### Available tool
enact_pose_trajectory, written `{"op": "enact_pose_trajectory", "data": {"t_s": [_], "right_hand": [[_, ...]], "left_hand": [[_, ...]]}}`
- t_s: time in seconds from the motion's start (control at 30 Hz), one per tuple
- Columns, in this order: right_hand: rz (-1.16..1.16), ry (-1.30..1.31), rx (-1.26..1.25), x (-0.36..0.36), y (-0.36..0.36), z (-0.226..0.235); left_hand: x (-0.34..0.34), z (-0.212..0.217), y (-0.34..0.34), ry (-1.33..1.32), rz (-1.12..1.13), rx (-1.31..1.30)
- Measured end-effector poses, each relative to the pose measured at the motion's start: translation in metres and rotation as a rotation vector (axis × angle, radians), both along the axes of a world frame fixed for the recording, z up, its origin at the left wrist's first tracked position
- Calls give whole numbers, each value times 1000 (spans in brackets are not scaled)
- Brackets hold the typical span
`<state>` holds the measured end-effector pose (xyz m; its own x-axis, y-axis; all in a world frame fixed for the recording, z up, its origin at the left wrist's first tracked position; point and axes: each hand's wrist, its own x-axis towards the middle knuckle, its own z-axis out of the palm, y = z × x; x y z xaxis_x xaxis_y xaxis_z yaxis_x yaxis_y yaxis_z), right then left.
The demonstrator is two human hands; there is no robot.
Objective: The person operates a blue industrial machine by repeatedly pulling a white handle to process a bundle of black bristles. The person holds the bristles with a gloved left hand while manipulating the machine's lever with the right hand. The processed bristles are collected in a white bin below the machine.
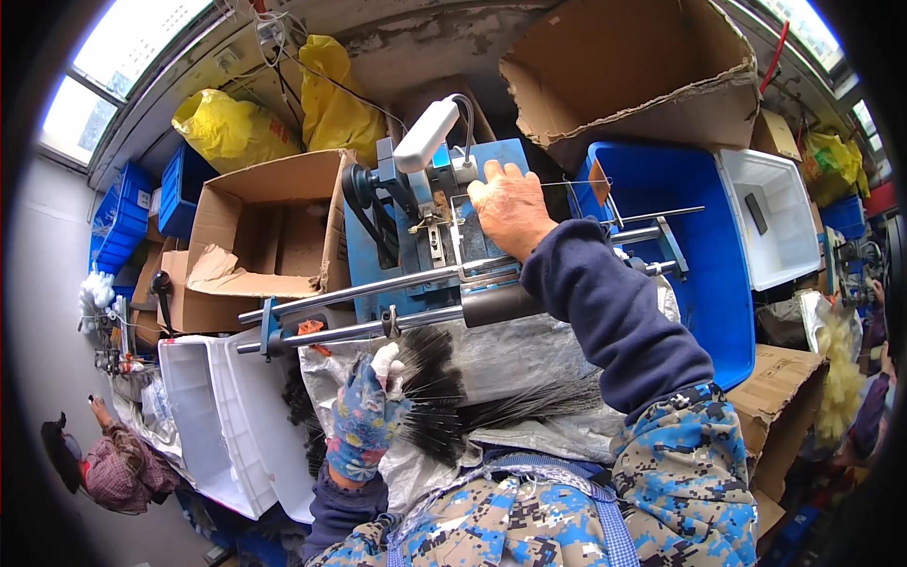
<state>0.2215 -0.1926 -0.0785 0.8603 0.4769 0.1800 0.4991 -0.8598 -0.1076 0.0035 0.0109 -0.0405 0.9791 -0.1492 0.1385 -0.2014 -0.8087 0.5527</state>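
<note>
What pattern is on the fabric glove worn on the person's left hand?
The fabric glove on the left hand is blue with a pink floral print, seen in the head view.

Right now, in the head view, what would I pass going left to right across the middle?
Blue crates → open cardboard box → blue machine → right hand → blue bin → white bin.

We see an open brown cardboard box [269, 227] left of the blue machine, crumpled paper inside. A bigger torn cardboard box [642, 71] sits upper right, another flattened carton [779, 392] at lower right. Yellow plastic bags [283, 113] bulge along the wall.
</note>
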Motion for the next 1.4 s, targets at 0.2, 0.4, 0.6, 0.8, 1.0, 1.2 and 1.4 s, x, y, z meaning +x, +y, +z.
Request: {"op": "enact_pose_trajectory", "data": {"t_s": [0.2,0.4,0.6,0.8,1.0,1.2,1.4], "right_hand": [[29,-12,48,-1,-1,-3],[36,89,186,8,-3,-11],[-33,97,93,9,-1,-6],[-29,-68,49,-25,-35,-1],[-81,147,103,-37,-32,8],[-63,149,168,-37,-19,-1],[-50,148,203,-42,23,-4]], "left_hand": [[-17,15,3,-144,194,-530],[-14,26,-6,-162,191,-943],[-13,24,-23,-82,221,-941],[-15,24,-7,-135,285,-931],[-2,28,-28,-96,156,-924],[-6,26,-22,-60,261,-971],[-9,29,-25,-55,250,-952]]}}
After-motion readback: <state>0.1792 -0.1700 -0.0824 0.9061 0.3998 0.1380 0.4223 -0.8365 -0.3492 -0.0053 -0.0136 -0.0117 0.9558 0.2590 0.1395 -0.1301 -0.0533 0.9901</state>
